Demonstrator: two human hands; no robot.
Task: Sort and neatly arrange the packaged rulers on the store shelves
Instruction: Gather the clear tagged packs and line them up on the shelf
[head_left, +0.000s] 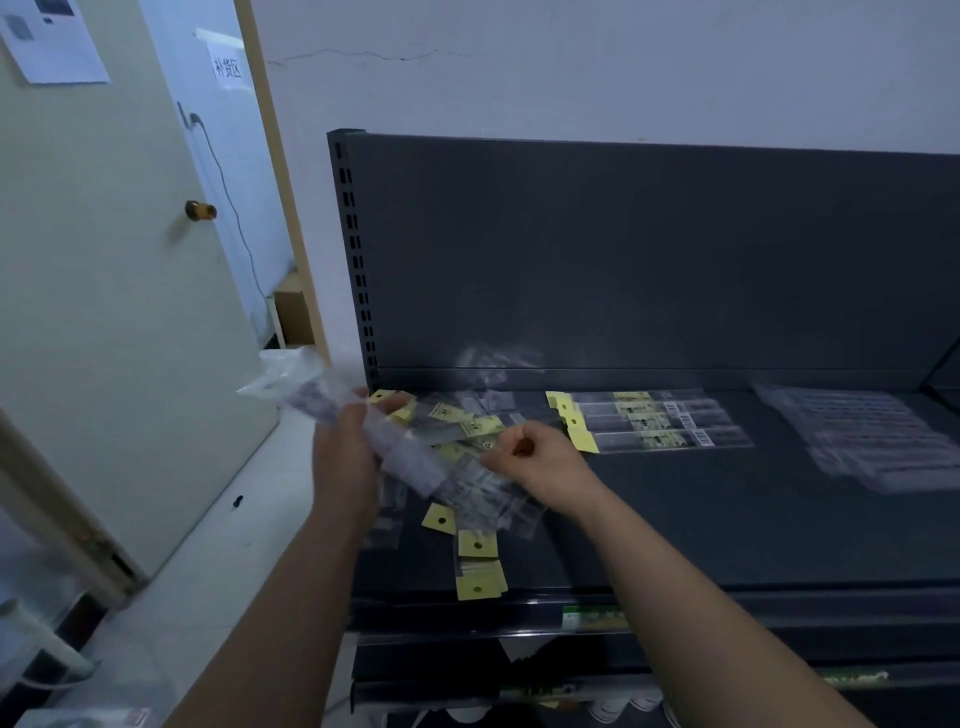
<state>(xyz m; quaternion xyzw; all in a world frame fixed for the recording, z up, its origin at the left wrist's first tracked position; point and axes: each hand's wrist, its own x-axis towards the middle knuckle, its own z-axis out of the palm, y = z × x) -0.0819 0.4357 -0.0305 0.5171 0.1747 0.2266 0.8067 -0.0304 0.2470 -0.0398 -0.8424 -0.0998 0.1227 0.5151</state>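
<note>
A jumbled pile of packaged rulers (467, 525) with yellow header tags lies at the left end of the dark shelf (727, 530). My left hand (345, 457) grips a blurred bundle of clear ruler packs (332, 400) that sticks out up and left past the shelf's edge. My right hand (540, 462) has its fingers curled and pinches a pack on top of the pile. A neat row of yellow-tagged rulers (654, 421) lies behind at mid-shelf. A stack of clear packaged rulers (872, 436) lies at the right.
The shelf's dark back panel (623, 260) rises behind the rulers. A pale door (104, 312) with a brass knob stands open at the left. Lower shelves with green price strips (592, 618) lie below the front edge. White floor runs along the left side.
</note>
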